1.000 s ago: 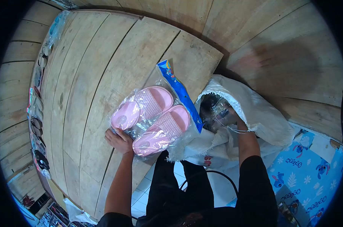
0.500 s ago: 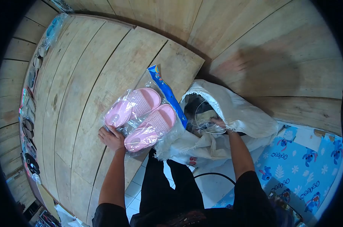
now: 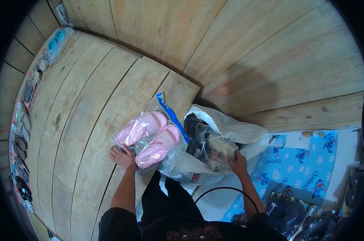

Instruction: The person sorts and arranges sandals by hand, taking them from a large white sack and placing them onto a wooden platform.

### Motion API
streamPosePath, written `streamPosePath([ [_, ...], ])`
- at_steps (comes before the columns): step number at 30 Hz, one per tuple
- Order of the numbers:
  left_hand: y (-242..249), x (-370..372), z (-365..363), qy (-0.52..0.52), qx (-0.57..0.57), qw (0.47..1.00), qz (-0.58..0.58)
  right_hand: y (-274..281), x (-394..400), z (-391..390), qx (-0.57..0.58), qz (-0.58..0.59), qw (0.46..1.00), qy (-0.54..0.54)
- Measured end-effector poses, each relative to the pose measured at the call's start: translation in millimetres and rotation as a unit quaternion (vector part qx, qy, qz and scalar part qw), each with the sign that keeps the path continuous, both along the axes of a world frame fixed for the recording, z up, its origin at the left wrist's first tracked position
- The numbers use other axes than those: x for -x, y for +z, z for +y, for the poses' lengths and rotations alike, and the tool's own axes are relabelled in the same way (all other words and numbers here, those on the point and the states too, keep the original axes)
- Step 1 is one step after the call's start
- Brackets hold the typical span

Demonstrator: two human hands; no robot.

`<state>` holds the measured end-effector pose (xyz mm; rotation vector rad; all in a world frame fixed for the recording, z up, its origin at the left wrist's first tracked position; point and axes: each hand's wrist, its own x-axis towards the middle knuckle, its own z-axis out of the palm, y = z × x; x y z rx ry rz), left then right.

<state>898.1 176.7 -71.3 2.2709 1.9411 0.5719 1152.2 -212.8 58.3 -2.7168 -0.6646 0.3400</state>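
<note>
A pair of pink slippers (image 3: 157, 144) lies in a clear plastic bag on the wooden boards, with a blue header strip (image 3: 173, 116) along the bag's far right side. My left hand (image 3: 123, 157) rests against the bag's near left corner, its fingers apart on the board. To the right stands a white woven sack (image 3: 240, 128), mouth open towards the table. Dark items and a clear plastic package with something beige (image 3: 222, 146) show in its mouth. At the sack's right side, my right hand (image 3: 238, 162) is closed on that package; its fingertips are partly hidden.
Bagged footwear (image 3: 21, 146) lines the far left edge of the wooden platform (image 3: 77, 120). A plank wall (image 3: 270, 68) rises behind the sack. Blue patterned sheeting (image 3: 298, 160) covers the floor at right, with dark packaged items (image 3: 286, 211) nearby. A black cable (image 3: 226, 188) arcs before the sack.
My right hand has come from inside the sack's mouth to its right side, and the plastic package shows more. My left hand stays at the slipper bag. The camera view has shifted.
</note>
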Motion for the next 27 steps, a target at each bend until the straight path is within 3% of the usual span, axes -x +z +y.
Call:
streamPosePath([
  [5,6.7,4.6,0.5,-0.003,0.03,0.999,-0.011,102.8,14.1,-29.0,0.008,-0.034,0.998,-0.05],
  [7,8.4,6.9,2.7,0.001,0.04,0.999,-0.017,138.2,15.8,-31.0,-0.128,-0.057,0.99,-0.019],
  [8,8.3,8.7,1.9,-0.003,0.043,0.999,-0.031,159.6,19.3,-24.4,-0.13,-0.059,0.99,-0.01],
  [13,19.5,16.4,4.4,-0.019,0.062,0.992,-0.109,275.6,47.3,43.7,-0.185,0.07,0.98,-0.031],
  [15,22.2,23.2,8.8,-0.016,0.041,0.99,-0.135,284.6,49.5,62.7,-0.216,0.074,0.973,-0.007],
  [17,23.1,35.4,12.9,-0.038,0.15,0.973,-0.173,286.8,50.5,80.8,-0.241,0.092,0.966,-0.006],
  [19,18.5,56.3,14.6,-0.037,0.123,0.971,-0.201,286.0,52.7,112.1,-0.264,0.101,0.959,0.02],
  [25,28.6,172.6,20.3,0.122,0.158,0.959,-0.199,256.3,41.1,177.4,-0.291,0.147,0.943,0.068],
  [27,-5.9,229.2,13.0,0.145,0.035,0.962,-0.23,238.3,35.4,197.4,-0.307,0.171,0.934,0.072],
])
